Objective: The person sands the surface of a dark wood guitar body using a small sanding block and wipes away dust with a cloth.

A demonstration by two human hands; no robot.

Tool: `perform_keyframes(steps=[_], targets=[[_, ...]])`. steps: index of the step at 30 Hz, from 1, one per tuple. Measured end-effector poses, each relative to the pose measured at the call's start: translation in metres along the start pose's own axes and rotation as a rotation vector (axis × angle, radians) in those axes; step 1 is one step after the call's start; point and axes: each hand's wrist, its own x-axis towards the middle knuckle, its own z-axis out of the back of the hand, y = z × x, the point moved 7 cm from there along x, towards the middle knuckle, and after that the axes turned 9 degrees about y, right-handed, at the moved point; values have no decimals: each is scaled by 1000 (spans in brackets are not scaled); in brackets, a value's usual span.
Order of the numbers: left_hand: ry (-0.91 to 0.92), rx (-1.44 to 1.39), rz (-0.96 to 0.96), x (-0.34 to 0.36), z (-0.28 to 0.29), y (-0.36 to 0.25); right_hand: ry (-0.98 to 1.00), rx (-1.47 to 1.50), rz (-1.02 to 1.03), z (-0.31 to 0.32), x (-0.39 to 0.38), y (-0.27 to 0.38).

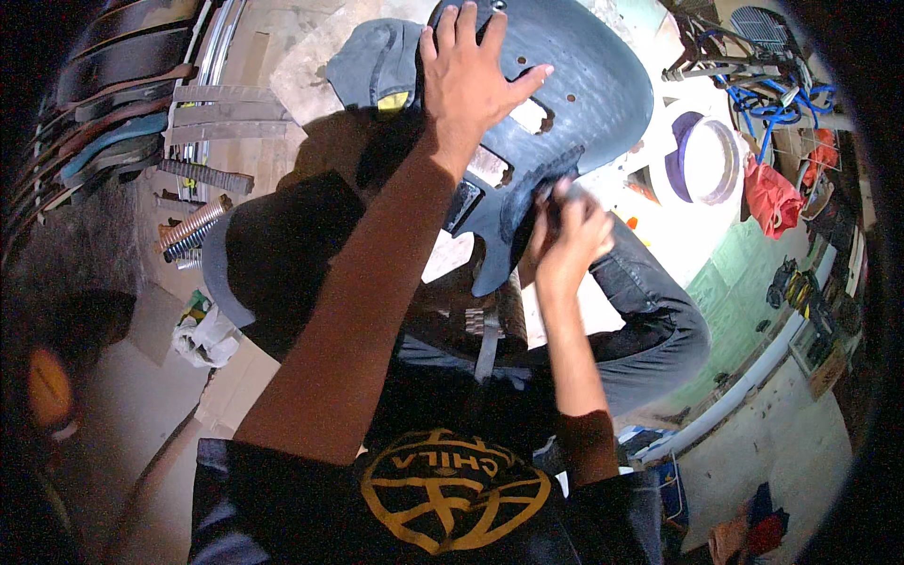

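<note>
On the far left we find a stack of dark, curved-edged pieces (pixel 118 141), and below it a white plastic bag (pixel 205 344). Toward the middle, the person's left hand (pixel 466 89) lies flat, fingers spread and thumb out, on the upper part of a dark grey guitar body (pixel 573 124), which sits above the person's bent legs. Its holes and slots are already cut, and we see no neck or strings on it. The surface work looks partway along to us: the broad face is dull grey with pale streaks, while a darker patch (pixel 532 193) marks the edge nearest the right hand (pixel 573 235). How much is left to treat, we cannot judge.

That right hand is curled and blurred at this edge; a dark shape shows at its fingertips, but we cannot tell whether it is gripped. Further right are a round purple-and-white container (pixel 685 155), a red cloth-like item (pixel 774 200) and blue cables (pixel 774 113). The guitar body's top is cut off by the frame, its underside is hidden, and shadow swallows the outer rim.
</note>
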Motion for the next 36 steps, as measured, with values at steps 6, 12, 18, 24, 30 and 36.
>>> perform_keyframes(steps=[6, 12, 18, 24, 30, 36], targets=[[-133, 58, -23, -2, -10, 8, -59, -53, 50, 6, 24, -2], [-109, 79, -1, -2, -13, 9, 88, -15, 95, -7, -26, 5], [-86, 75, -6, -2, -10, 10, -14, -68, 5, -3, 9, -2], [-69, 75, -7, 3, -15, 8, 21, -62, 8, -4, 8, -3], [-85, 83, -3, -4, -14, 11, 71, -42, 42, -11, -30, 11], [-85, 67, -14, 3, -17, 11, -49, -8, 2, 0, 23, -5]])
